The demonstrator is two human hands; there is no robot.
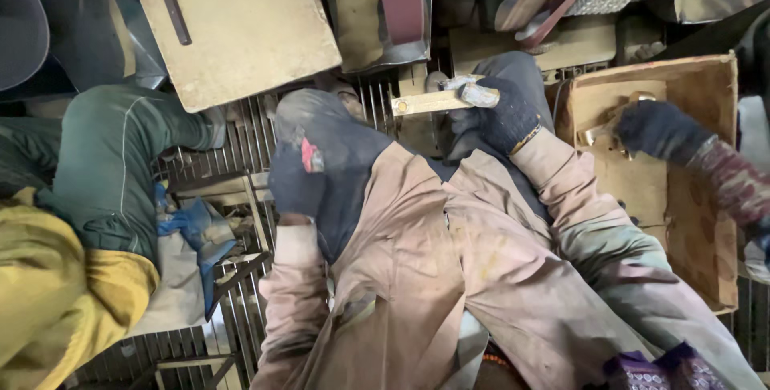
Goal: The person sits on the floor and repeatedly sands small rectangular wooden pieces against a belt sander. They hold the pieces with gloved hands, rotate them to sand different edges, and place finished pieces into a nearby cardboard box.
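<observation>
Gloves, dark and grimy, on both hands. Right hand [499, 121] curled tight around a brass-coloured metal bar [439, 100], gripped near one end so the longer part juts leftward over the lap, roughly level; a duller grey lump at the gripped end, beside the fingers. Held up clear of the knees, probably to keep the piece free for turning and inspection. Left hand [298, 175] resting palm-down on the left thigh, fingers loosely folded, pinching nothing visible; red patch on the glove back. Seems parked there as a brace while the other hand works. Tan work trousers [449, 270] filling the middle of the view, legs apart above a metal floor grating [241, 149].

To the right, an open cardboard box [690, 189] set within easy reach, holding more brass pieces [601, 129]; another person's gloved hand [659, 129] dipping into it from the right edge. To the left, a seated co-worker in green trousers [112, 165]. Above, a flat tan board [241, 21] leaning over the grating.
</observation>
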